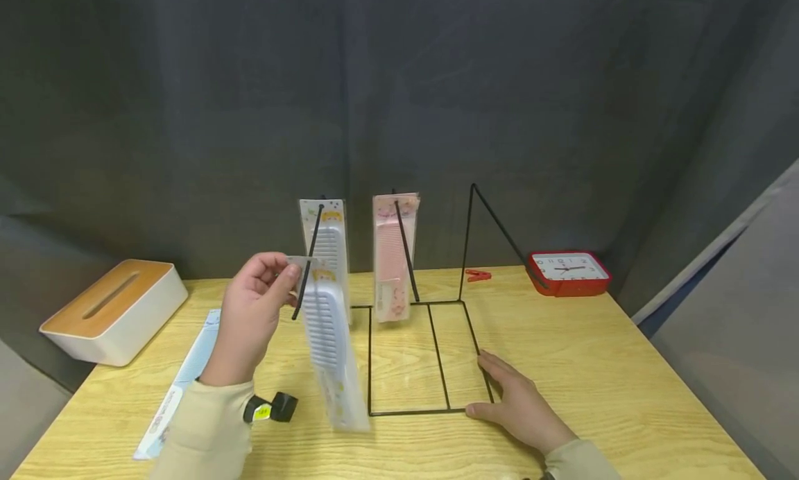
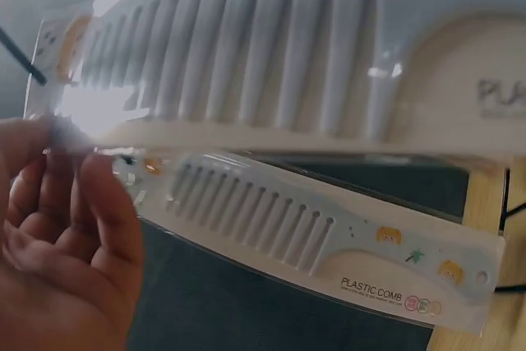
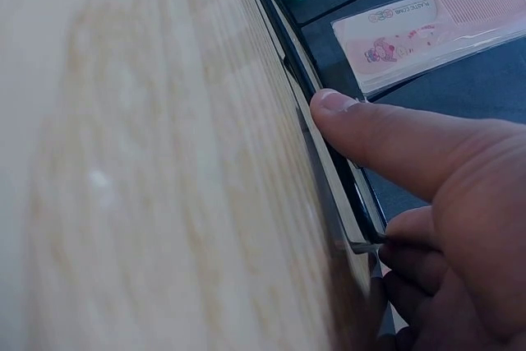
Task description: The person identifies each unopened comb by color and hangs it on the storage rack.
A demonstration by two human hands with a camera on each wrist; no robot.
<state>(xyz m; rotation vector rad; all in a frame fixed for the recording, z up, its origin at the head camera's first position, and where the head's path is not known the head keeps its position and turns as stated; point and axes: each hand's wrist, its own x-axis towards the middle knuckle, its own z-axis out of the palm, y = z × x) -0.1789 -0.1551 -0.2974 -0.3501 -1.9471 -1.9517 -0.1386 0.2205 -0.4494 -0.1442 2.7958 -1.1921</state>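
My left hand (image 1: 252,306) pinches the top of a clear-packed pale blue comb (image 1: 329,341) between thumb and fingers. The pack's top overlaps the lower end of the left hook (image 1: 315,230) in the head view, and its body hangs down tilted. Behind it, another pale blue comb pack (image 1: 333,220) hangs on that hook. A pink comb pack (image 1: 390,258) is on the middle hook. My right hand (image 1: 521,404) rests at the near right corner of the black wire rack (image 1: 412,413), thumb on the front bar and fingers along the side bar.
Another blue comb pack (image 1: 187,372) lies on the table at left. Beyond it stands a white tissue box (image 1: 100,338) with a wooden lid. A bare third hook (image 1: 499,223) juts out at right, near a red clip (image 1: 478,275) and a red clock (image 1: 568,286).
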